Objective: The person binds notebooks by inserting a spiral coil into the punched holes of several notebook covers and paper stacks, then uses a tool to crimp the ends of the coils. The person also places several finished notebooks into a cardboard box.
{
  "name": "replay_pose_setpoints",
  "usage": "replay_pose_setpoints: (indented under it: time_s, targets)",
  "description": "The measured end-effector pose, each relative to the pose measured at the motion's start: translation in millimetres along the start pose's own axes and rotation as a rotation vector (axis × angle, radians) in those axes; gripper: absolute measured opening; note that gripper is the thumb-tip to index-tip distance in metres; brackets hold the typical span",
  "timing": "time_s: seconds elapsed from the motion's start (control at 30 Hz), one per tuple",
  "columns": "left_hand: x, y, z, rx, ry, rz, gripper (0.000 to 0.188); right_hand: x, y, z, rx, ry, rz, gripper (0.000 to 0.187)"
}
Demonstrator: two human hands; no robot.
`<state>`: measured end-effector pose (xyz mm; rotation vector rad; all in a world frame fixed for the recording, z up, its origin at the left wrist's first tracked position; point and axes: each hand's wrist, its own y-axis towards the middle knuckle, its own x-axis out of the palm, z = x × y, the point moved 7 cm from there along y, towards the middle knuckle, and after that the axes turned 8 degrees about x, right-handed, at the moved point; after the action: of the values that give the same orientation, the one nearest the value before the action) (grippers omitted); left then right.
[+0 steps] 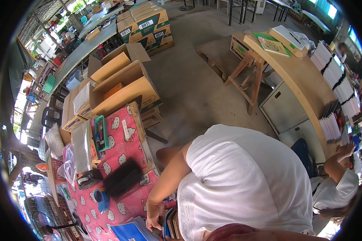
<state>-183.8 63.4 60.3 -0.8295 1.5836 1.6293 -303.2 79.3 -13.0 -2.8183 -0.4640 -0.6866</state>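
Neither of my hands can be made out. A strip of skin (285, 235) and a dark red rounded shape (233, 231) lie along the lower edge; whose they are is unclear. Just in front, a bent-over person in a white shirt (245, 176) fills the lower middle. That person's bare arm reaches down to the table, the hand (153, 221) curled at a small upright stack of books (172, 225). Beside it lie blue-covered papers (128, 231). A black bristly bundle (122, 179), a blue tape roll (101, 201) and a black tape dispenser (88, 179) rest on the pink patterned tablecloth (120, 208).
Open cardboard boxes (124, 90) stand beyond the table, near a green basket (101, 132). Stacked cartons (145, 26) sit farther back. On the right, a curved wooden table (299, 76) bears stacked booklets (334, 76); another person (336, 188) reaches toward it.
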Motion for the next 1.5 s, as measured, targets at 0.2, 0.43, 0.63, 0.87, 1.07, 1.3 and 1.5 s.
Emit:
replay_pose_setpoints:
  time_s: [0.2, 0.43, 0.63, 0.87, 1.07, 1.3, 1.5]
  targets:
    - [-3.9, -3.0, -3.3, -0.027, 0.018, 0.002, 0.034, 9.1, -5.4, 16.0, 0.004, 0.197, -0.086, 0.051]
    - [-6.5, -5.8, -7.0, -0.057, 0.043, -0.015, 0.03, 7.1, -13.2, 0.3, 0.083, -0.217, 0.134, 0.047]
    - [-13.0, -19.1, -16.3, -0.12, 0.089, -0.04, 0.027, 15.8, -20.3, -10.3, -0.062, -0.514, 0.155, 0.047]
    - [-22.2, -28.6, -28.1, -0.208, 0.152, -0.007, 0.018, 17.3, -8.7, -44.1, -0.216, -0.33, -0.082, 0.051]
    - [-24.5, -25.0, -28.3, -0.166, 0.18, -0.094, 0.024, 44.3, -14.2, -70.9, -0.086, -0.169, -0.248, 0.05]
    - [-22.6, -29.2, -28.4, -0.038, 0.131, 0.049, 0.038, 46.2, 5.9, -58.5, -0.089, 0.065, -0.423, 0.048]
    - [-23.3, -35.8, -31.9, -0.057, 0.09, -0.142, 0.046, 24.2, 13.0, -47.1, -0.014, -0.244, -0.215, 0.047]
